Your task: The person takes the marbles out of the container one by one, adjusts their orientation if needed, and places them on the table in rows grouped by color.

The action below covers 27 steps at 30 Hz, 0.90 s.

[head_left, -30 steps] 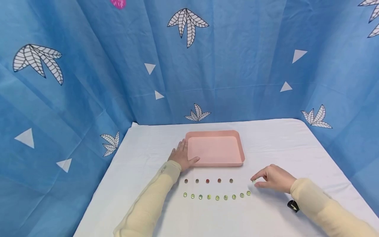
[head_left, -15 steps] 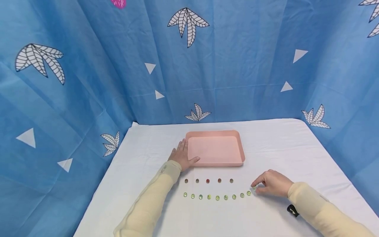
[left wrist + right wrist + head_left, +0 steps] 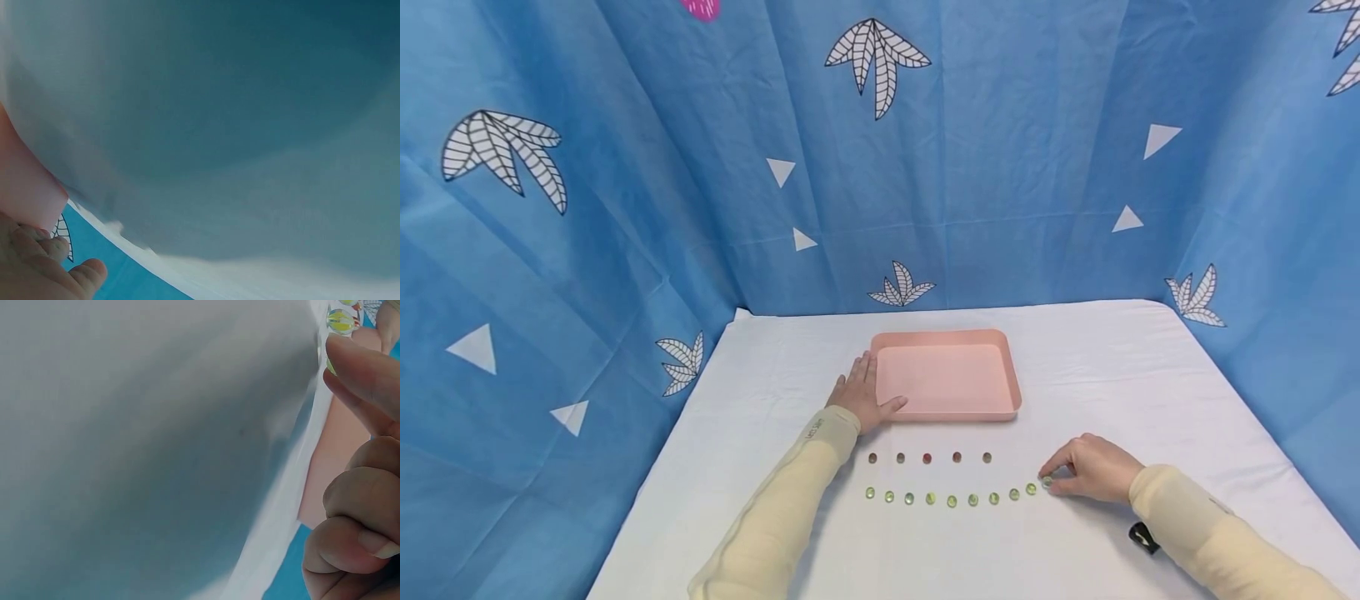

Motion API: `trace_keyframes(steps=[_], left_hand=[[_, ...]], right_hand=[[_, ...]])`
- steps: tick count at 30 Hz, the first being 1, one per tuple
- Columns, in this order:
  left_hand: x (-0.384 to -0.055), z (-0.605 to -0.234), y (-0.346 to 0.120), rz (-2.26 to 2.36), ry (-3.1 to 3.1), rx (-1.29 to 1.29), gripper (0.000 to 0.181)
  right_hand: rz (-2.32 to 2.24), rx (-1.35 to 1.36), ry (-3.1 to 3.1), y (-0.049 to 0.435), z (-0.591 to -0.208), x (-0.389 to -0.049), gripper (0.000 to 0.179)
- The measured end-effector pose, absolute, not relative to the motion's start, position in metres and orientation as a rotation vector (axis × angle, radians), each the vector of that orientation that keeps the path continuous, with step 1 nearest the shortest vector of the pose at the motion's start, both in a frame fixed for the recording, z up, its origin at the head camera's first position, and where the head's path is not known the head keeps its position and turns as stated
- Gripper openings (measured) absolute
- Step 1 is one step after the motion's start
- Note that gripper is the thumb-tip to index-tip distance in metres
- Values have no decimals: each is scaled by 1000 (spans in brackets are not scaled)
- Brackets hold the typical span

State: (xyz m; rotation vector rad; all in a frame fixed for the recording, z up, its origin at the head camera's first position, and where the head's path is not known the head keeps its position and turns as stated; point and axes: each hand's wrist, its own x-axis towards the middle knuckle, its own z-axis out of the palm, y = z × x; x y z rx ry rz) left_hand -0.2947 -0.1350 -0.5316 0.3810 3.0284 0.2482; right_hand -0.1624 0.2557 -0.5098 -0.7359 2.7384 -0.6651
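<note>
My right hand [image 3: 1093,468] pinches a clear glass marble [image 3: 1047,482] with a green tint between thumb and index finger, at the right end of a curved row of several similar marbles [image 3: 973,500]. The right wrist view shows a neighbouring marble [image 3: 341,321] with a yellow-green swirl, close to the fingertips; the held one is mostly hidden there. Behind the row lies a second, straight row of several darker reddish and grey marbles [image 3: 927,458]. My left hand [image 3: 859,398] rests with straight fingers against the left side of a pink tray [image 3: 955,417], thumb over its front corner.
A white cloth [image 3: 775,358] covers the table. Blue patterned curtains [image 3: 1022,167] stand behind it and along both sides. A small black object [image 3: 1142,537] sits beneath my right wrist.
My right hand has moved down toward the front with its marble, bringing it level with the end of the green row. The left hand and tray have stayed in place.
</note>
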Motion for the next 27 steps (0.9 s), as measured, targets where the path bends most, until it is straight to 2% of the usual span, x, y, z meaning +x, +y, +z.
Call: trace_keyframes(steps=[27], left_hand=[[-292,-529,-133,235,3011,363,109]], right_hand=[[-707,-743,2730,259,-514,-165,23]])
